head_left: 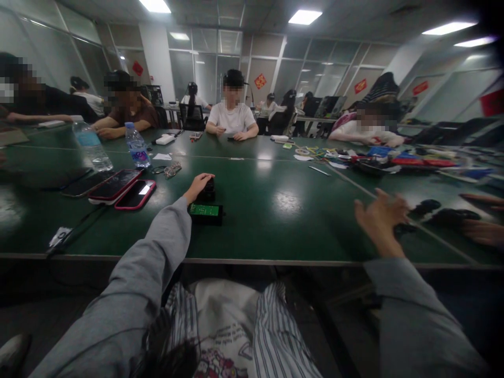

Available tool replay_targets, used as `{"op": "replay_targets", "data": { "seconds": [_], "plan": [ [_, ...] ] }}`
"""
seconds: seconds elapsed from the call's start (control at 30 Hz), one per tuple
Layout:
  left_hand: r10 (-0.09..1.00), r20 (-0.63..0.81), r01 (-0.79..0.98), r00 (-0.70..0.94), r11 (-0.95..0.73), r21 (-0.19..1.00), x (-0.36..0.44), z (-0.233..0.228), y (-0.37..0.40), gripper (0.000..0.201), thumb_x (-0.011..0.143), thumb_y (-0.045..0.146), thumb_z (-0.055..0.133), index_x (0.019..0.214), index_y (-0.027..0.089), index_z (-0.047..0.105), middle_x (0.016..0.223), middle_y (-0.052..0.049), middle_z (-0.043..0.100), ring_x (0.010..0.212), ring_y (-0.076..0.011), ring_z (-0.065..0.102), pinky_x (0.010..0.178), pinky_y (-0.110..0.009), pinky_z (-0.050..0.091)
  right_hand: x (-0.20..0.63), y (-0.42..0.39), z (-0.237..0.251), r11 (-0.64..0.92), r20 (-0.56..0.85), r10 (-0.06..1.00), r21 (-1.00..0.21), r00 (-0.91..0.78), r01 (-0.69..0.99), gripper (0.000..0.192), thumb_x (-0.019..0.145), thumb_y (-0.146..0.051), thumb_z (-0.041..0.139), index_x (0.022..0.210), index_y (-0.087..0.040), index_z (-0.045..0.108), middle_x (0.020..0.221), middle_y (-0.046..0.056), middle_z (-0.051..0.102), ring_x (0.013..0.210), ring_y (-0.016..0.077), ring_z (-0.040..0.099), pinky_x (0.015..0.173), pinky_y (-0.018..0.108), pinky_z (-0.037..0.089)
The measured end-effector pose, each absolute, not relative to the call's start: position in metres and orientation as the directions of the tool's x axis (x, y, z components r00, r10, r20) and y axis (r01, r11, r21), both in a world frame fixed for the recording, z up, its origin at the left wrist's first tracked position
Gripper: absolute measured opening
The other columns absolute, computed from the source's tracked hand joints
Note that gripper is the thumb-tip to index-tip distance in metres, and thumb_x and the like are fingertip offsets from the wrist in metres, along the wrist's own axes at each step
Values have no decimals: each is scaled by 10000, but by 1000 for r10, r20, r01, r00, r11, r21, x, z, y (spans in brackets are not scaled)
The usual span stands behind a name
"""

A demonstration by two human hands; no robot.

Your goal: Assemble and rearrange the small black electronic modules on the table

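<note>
Green table (271,236) | left: bottles (137,147), phones (136,195) | middle: black case with green board (205,211) | far right: cables (313,152)

Board (205,210) — green; case (208,221) — black; table (271,239) dark green.

Glossy tabletop (252,239) (bright in patches), plastic-looking dark block (208,193), cloth sleeves (134,278)

Office, glass partitions (229,50), long green table (271,231)
</note>
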State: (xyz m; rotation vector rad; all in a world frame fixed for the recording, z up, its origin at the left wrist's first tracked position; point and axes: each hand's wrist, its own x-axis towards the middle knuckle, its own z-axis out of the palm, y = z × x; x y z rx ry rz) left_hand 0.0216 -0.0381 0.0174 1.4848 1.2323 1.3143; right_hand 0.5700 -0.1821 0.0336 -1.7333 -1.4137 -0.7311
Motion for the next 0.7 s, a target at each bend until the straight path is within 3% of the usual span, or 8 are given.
{"op": "replay_targets", "data": {
  "seconds": [0.07, 0.17, 0.23, 0.33, 0.5, 0.7],
  "plan": [
    [971, 239, 143, -4, -236, 961, 22, 17, -38, 323, 888, 390, 549, 1022, 150, 718, 956, -71, 701, 816, -179, 630, 764, -295, 503, 505, -162, 49, -103, 741, 614, -266, 272, 958, 664, 917, -594, 398, 1412, -152, 435, 1408, 313, 339, 1341, 471, 300, 926, 713, 330],
    [971, 240, 110, -1, -238, 965, 24, 18, -39, 463, 930, 520, 458, 1040, 144, 706, 986, -91, 707, 846, -187, 644, 792, -306, 512, 389, -139, 59, 224, 660, 750, -211, -31, 951, 478, 964, -455, 415, 1355, -192, 499, 1381, 202, 418, 1301, 376, 383, 986, 598, 386],
    [975, 223, 90, 7, -223, 971, 24, 20, -41, 556, 932, 596, 406, 1054, 139, 699, 1030, -109, 709, 886, -198, 654, 829, -321, 512, 317, -129, 56, 476, 588, 752, -170, -299, 863, 436, 982, -445, 407, 1357, -242, 498, 1377, 159, 438, 1324, 339, 374, 1021, 562, 378],
    [973, 231, 96, 24, -232, 968, 25, 23, -43, 643, 920, 661, 359, 1060, 129, 693, 1113, -135, 705, 986, -220, 654, 904, -333, 496, 239, -123, 43, 658, 505, 710, -229, -491, 717, 481, 990, -517, 378, 1424, -315, 420, 1433, 124, 395, 1354, 310, 339, 1047, 552, 369],
    [971, 235, 112, 51, -240, 964, 27, 27, -47, 718, 884, 730, 334, 1062, 132, 688, 1159, -155, 699, 1087, -236, 637, 961, -338, 479, 205, -120, 23, 727, 413, 685, -335, -601, 599, 492, 1005, -525, 332, 1474, -375, 322, 1534, 66, 312, 1366, 289, 329, 1060, 562, 363],
    [967, 252, 94, 31, -254, 963, 28, 25, -47, 717, 871, 734, 363, 1058, 119, 681, 1157, -168, 699, 1069, -250, 648, 931, -369, 492, 217, -121, 27, 729, 479, 674, -310, -563, 610, 433, 993, -515, 397, 1342, -277, 491, 1408, 79, 463, 1236, 257, 468, 998, 474, 439]
  ]
}}
